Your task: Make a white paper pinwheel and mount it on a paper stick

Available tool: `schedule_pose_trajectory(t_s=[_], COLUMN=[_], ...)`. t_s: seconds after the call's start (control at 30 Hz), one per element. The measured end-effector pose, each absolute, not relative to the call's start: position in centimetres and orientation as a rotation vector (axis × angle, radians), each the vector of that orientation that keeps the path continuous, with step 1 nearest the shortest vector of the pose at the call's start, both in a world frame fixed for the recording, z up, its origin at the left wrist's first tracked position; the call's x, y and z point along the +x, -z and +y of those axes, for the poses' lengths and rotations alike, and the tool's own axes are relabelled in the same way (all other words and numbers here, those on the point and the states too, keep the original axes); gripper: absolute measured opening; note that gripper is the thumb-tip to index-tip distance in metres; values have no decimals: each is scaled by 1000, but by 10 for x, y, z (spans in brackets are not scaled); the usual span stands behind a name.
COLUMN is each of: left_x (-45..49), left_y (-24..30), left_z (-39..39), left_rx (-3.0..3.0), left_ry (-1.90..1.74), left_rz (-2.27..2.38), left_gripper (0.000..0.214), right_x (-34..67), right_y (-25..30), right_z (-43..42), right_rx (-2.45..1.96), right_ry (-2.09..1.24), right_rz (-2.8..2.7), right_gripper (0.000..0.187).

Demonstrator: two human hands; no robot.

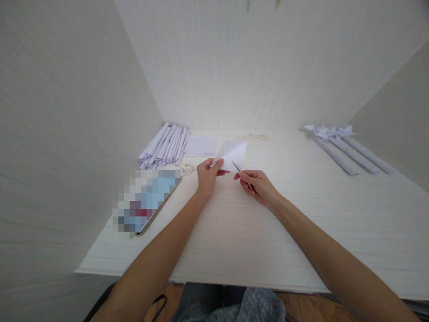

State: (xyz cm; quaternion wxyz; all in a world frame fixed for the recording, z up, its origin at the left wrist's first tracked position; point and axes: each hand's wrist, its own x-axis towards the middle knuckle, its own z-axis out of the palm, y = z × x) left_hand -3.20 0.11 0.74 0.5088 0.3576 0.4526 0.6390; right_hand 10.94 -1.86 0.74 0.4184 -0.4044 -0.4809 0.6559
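Note:
My left hand (208, 175) pinches the lower left edge of a white sheet of paper (231, 153), thumb on top and fingers beneath. The sheet is tilted up above the table, and a crease runs toward its upper right corner. In my right hand (255, 182) is a thin, dark, pointed tool (236, 166). Its tip lies in front of the lower right part of the paper; whether it touches the sheet I cannot tell. My fingers hide the rest of the tool, so its exact kind is unclear.
Rolled white paper tubes (167, 145) are piled at the back left beside square paper sheets (199, 146). Small pale strands (186, 168) lie nearby. A blurred-out device (150, 201) rests at left. Three paper tubes with folded tops (351, 152) lie at right. Walls (234, 80) enclose the table.

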Motion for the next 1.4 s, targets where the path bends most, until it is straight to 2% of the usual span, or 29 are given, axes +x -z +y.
schedule_pose_trajectory(t_s=[1.4], left_x=[-30], left_y=[-6], left_z=[0], left_rx=[934], left_ry=[-1476], left_rz=[1090], left_gripper=[20], right_x=[109], right_y=[-9], right_z=[-18], right_rx=[-1008], right_ry=[-1632], right_rz=[-1176], right_gripper=[23])
